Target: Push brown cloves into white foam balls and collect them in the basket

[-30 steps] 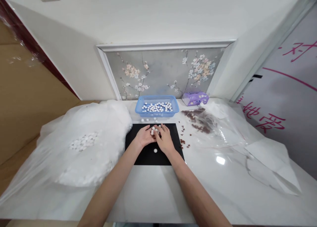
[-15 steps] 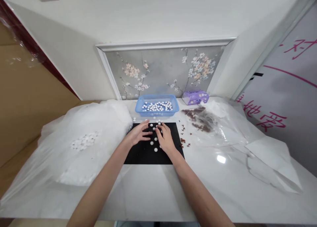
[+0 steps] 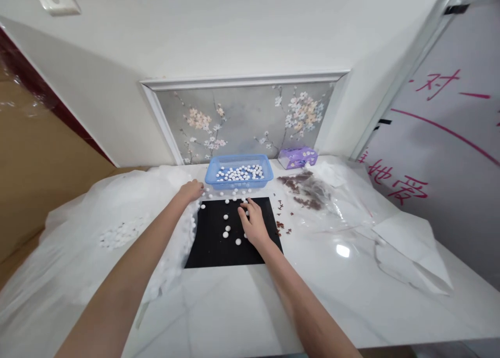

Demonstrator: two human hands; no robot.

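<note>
My left hand (image 3: 191, 190) is at the right edge of the white plastic bag (image 3: 164, 191), beside a few white balls; its fingers are bent and partly hidden. My right hand (image 3: 253, 220) rests over the right part of the black mat (image 3: 213, 251), thumb and fingers apart, with white balls beside and under it. Several white balls (image 3: 228, 228) lie scattered on the mat and behind it. Just beyond, the blue basket (image 3: 238, 185) holds many similar balls.
A purple tissue pack (image 3: 297, 158) stands by the wall. Clear plastic bags (image 3: 332, 207) with brown bits lie to the right, and small reddish-brown pieces (image 3: 279, 225) are strewn beside the mat. White sheeting (image 3: 417, 248) lies farther right.
My left hand has moved left and away from the mat to the white bag's edge. My right hand remains over the mat. Balls on the mat have shifted, and the view has tilted.
</note>
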